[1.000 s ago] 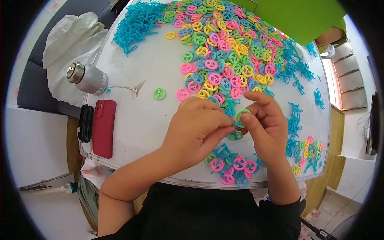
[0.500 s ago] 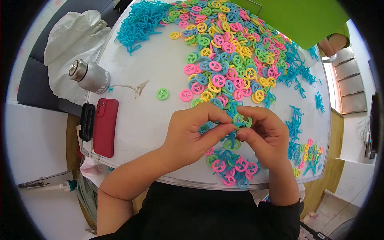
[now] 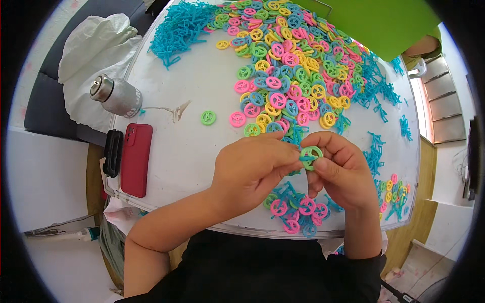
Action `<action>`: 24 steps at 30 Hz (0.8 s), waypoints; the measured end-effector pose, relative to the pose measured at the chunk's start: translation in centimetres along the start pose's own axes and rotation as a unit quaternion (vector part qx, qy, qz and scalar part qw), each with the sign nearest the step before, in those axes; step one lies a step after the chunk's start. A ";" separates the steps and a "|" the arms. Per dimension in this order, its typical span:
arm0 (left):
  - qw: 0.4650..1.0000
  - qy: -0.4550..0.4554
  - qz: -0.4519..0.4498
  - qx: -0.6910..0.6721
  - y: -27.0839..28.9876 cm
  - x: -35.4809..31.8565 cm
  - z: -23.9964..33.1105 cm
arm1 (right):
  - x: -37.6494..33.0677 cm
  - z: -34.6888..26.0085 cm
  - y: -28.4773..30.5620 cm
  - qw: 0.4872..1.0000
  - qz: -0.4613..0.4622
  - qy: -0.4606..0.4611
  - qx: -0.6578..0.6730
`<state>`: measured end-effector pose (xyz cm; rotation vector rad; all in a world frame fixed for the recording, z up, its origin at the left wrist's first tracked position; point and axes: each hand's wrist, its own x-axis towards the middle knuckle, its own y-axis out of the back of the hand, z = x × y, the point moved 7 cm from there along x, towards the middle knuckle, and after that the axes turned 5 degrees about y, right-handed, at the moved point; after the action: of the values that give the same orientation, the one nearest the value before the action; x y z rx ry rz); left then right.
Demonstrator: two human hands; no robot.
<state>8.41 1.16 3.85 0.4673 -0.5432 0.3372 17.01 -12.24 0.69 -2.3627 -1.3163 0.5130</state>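
Between the thumb and fingers of my right hand (image 3: 346, 171) is a small green spoked plastic wheel (image 3: 318, 151), held upright. My left hand (image 3: 255, 169) is closed beside it, pinching a thin blue plastic piece (image 3: 306, 158) whose end lies against the wheel's middle. Whether the blue piece passes through the hub I cannot tell, and the left fingertips are partly hidden. Just below my hands, near the table's front edge, lies a cluster of pink, green and blue wheels (image 3: 292, 225) with blue pieces among them.
A large heap of coloured wheels (image 3: 283, 65) covers the back middle of the white table (image 3: 172, 96). Blue pieces (image 3: 182, 30) are piled at back left, more (image 3: 376, 86) at right. At left are a bottle (image 3: 118, 96), a red phone (image 3: 136, 159) and a black case (image 3: 113, 151). Someone in green stands opposite.
My left hand has rolled over so its back shows more. The green wheel has turned to face me more and shifted slightly right with my right hand.
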 end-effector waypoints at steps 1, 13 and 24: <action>1.000 0.000 -0.001 -0.001 0.0 0.0 0.0 | 0.0 -0.3 0.4 1.000 0.002 0.000 0.000; 0.943 0.122 -0.255 -0.175 -3.8 -0.8 -0.1 | -1.1 -6.0 4.7 0.912 0.132 0.203 -0.331; 0.985 0.083 -0.076 -0.131 0.5 0.7 -1.5 | 0.0 -2.0 1.9 0.747 -0.062 0.156 -0.644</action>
<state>9.41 2.54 3.28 0.2207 -0.3803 0.1534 19.31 -13.42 1.44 -2.9939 -1.9523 -1.2286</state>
